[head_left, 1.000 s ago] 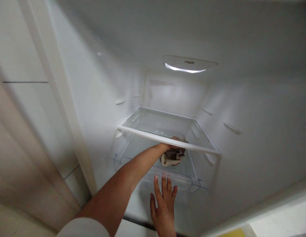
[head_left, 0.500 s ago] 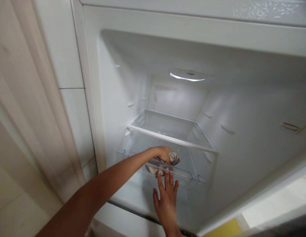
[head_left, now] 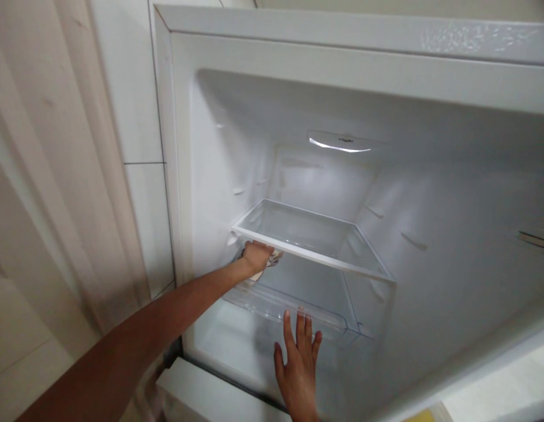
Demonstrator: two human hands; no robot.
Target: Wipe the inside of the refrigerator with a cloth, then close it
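Cloth — under left hand

one head-worn view only, standing just outside the open fridge and facing forward and slightly down into its cavity. the glass shelf sits near centre, the interior lamp toward 12 o'clock, tiled wall at 9 o'clock.

I see a small lamp glowing at the far top of the fridge, so the back looks bright, the near walls look grey and dim, and the left and right edges look bent and blurry.
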